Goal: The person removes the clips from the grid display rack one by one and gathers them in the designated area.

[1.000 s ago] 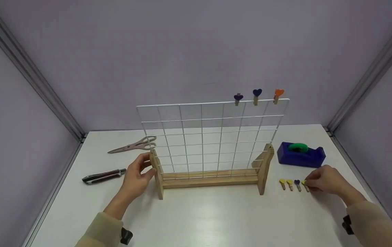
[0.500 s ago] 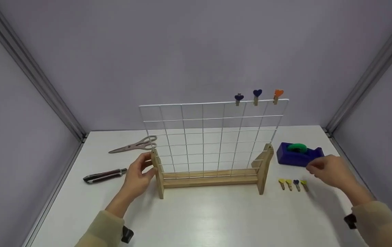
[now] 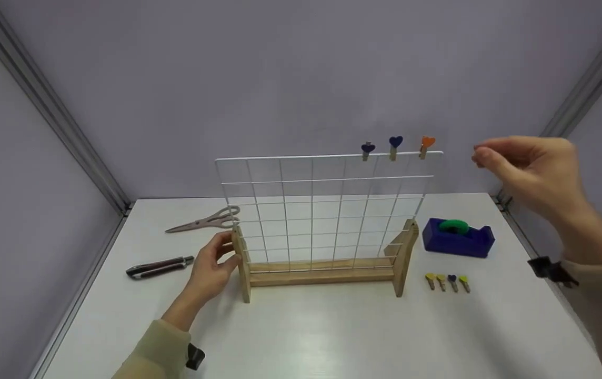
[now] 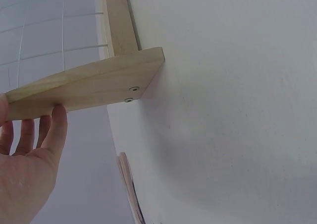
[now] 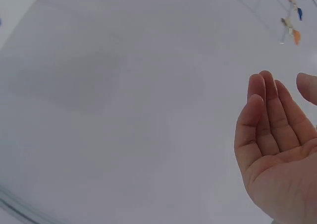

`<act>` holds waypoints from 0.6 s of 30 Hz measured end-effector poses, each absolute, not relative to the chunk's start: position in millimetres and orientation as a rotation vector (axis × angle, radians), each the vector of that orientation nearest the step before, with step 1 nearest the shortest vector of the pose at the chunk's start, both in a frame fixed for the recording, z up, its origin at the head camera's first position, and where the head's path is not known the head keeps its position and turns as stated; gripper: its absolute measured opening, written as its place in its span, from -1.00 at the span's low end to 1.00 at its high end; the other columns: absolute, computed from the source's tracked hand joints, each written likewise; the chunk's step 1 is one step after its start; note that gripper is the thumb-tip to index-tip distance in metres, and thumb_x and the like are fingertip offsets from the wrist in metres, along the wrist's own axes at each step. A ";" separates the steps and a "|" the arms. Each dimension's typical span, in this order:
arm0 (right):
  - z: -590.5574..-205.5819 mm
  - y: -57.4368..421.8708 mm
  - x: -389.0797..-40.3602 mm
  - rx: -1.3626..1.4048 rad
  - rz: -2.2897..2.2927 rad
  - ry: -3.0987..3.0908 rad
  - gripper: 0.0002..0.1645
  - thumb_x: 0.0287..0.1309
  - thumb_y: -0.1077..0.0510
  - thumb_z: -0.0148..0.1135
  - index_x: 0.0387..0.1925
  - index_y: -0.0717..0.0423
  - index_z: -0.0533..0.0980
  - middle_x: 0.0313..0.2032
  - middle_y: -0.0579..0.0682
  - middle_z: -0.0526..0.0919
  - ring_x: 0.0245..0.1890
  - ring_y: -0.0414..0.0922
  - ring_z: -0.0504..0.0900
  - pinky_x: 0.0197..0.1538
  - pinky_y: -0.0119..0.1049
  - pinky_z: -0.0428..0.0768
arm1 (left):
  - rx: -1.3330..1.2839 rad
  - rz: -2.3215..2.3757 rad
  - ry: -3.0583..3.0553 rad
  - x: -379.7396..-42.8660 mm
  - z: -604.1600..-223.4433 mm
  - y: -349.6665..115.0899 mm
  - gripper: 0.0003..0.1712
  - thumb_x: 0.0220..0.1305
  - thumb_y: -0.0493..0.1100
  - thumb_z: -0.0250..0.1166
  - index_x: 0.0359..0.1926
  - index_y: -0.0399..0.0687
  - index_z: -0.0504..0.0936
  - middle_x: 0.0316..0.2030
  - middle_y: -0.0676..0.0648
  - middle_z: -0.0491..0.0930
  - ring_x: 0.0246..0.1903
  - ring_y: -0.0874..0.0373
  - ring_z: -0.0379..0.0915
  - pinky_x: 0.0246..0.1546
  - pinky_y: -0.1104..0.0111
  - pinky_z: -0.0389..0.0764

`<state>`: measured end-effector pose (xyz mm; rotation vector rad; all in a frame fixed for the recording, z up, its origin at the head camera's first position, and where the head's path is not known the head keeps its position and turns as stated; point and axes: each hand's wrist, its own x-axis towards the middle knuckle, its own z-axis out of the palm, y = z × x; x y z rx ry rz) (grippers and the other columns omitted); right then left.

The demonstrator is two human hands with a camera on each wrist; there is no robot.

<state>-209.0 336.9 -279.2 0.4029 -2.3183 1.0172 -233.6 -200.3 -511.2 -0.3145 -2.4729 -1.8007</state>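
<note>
A white wire grid rack [image 3: 311,195] stands upright in a wooden base. My left hand [image 3: 211,271] grips the base's left wooden end panel [image 4: 94,83], fingertips against its outer face. Up in the air, right of the rack's top corner, is my right hand [image 3: 535,173]; its palm shows bare in the right wrist view, thumb apart from the fingers. Along the top wire sit two dark blue heart clothespins [image 3: 395,147] and an orange one [image 3: 426,146]. On the table right of the base, several small heart clothespins [image 3: 441,281], yellow and dark blue, lie in a row.
A blue tape dispenser [image 3: 458,243] with a green roll stands behind the row of clothespins. At the left lie scissors [image 3: 203,222] and a dark utility knife [image 3: 159,267] on the white table [image 3: 301,337]. Grey panels rise behind and at both sides.
My right hand has left the rightmost clothespin in the row and risen beside the rack's top corner. The left hand has stayed on the wooden panel.
</note>
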 end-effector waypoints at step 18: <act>-224.4 227.2 -256.3 0.979 0.645 -2.455 -0.83 0.35 0.19 0.60 -0.06 0.08 0.89 -0.08 0.01 0.96 -0.16 -0.16 0.84 -0.11 -0.67 0.53 | -0.293 -1.797 -2.515 -237.3 -512.0 -196.0 -0.42 0.56 -0.48 0.27 0.50 -0.16 0.50 0.50 -0.29 0.54 0.54 -0.26 0.51 0.59 -0.11 0.63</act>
